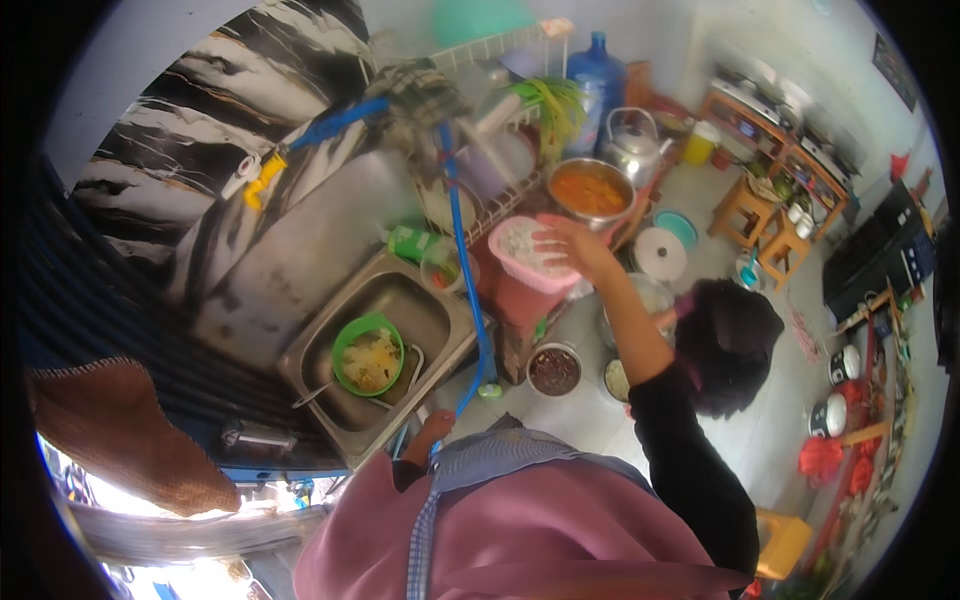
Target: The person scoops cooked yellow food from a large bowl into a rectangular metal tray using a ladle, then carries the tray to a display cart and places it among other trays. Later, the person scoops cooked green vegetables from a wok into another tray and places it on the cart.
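My right hand (574,247) reaches over a pink plastic basket (536,279). Its fingers are spread above or on the white food (517,240) inside; whether they touch it I cannot tell. Low beside the sink's edge, my left hand (437,426) is closed around a blue hose (459,217), which runs down from the tap area past the basin. In the steel sink (300,371) sits a green plastic colander (346,337) holding pale and yellowish scraps. A steel pot of orange-red soup (591,187) stands just beyond the pink basket.
Another person, seen by dark hair (727,349), crouches by pots at right. A pot of dark red food (554,371) stands on the floor. Behind the sink are a dish rack (487,52), a kettle (631,146) and a blue water jug (598,90). Wooden stools (784,244) stand farther off.
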Available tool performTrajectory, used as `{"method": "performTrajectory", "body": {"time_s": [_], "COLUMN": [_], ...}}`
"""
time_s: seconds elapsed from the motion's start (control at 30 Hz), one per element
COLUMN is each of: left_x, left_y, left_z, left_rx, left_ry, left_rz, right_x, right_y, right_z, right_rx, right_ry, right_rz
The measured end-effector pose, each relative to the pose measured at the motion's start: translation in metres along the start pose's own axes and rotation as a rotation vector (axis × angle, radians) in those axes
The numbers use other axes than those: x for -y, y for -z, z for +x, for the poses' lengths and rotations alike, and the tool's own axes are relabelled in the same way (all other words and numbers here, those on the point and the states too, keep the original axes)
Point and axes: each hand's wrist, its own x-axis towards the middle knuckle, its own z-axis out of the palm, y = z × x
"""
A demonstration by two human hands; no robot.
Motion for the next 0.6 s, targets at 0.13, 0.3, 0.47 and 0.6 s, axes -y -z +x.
{"method": "performTrajectory", "body": {"time_s": [0.13, 0.3, 0.47, 0.6], "left_x": [0.057, 0.076, 0.038, 0.017], "left_y": [-0.021, -0.075, -0.108, -0.131], "left_z": [-0.050, -0.150, -0.169, -0.173], "left_rx": [-0.233, -0.108, -0.196, -0.274], "left_ry": [-0.484, 0.569, 0.761, 0.781], "left_rz": [0.310, -0.002, -0.174, -0.277], "right_x": [0.033, 0.060, 0.060, 0.073], "right_y": [-0.008, -0.014, -0.012, -0.015], "right_z": [0.107, 0.216, 0.276, 0.289], "right_rx": [-0.044, -0.221, -0.163, -0.164], "right_ry": [0.043, 0.075, 0.073, 0.266], "right_rz": [0.178, 0.305, 0.394, 0.466]}}
